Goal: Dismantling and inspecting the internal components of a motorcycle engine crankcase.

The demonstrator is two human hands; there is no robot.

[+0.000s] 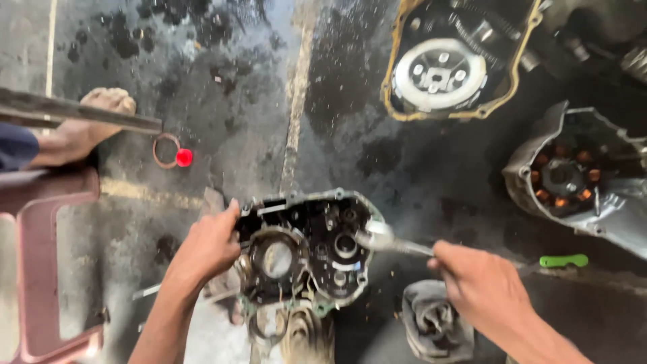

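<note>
while the left hand clamps its grip on the left edge of a greasy engine case half, the right hand holds a metal tool whose blurred head touches the case's right rim. the case sits on the oil-stained floor. a grey rag lies just beside the right hand; a green-handled tool, stator cover and clutch housing lie farther off.
</note>
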